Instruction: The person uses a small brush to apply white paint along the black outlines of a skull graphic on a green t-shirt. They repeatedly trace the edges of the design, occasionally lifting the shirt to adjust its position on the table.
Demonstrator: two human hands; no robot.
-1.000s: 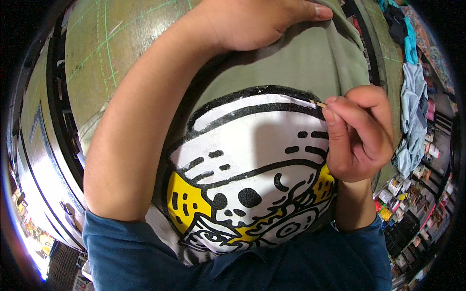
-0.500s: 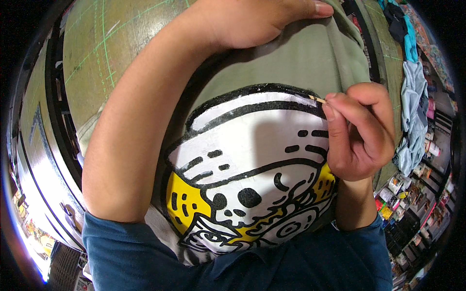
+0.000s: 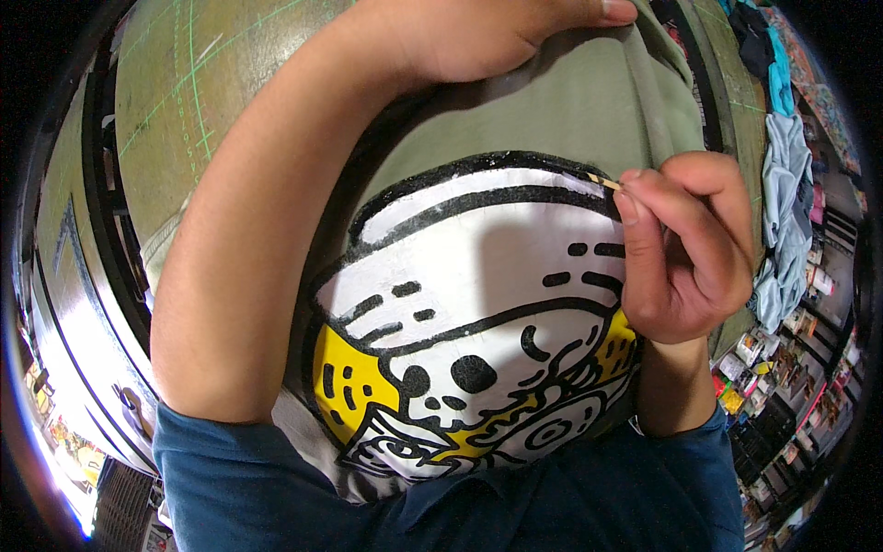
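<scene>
A thin wooden stick (image 3: 602, 181) with a dark tip is pinched between the thumb and index finger of my right hand (image 3: 690, 244). Its tip touches the black outline at the upper right of a print (image 3: 552, 244), which shows a white skull with a hat in white, black and yellow. The print is on an olive-green cloth (image 3: 543, 115), seemingly a garment. Above the print, my left hand (image 3: 478, 41) rests on the cloth with its thumb stretched out; its other fingers are cut off or hidden at the upper edge.
Under the cloth is a green board (image 3: 248, 64) marked with grid lines. A shiny metal surface (image 3: 78, 317) lies to the left. At the right hang light-blue cloths (image 3: 782, 212), with several small containers (image 3: 736, 368) below them.
The stick and my right hand have shifted very slightly along the black outline toward the right. My left hand stays nearly in place on the cloth.
</scene>
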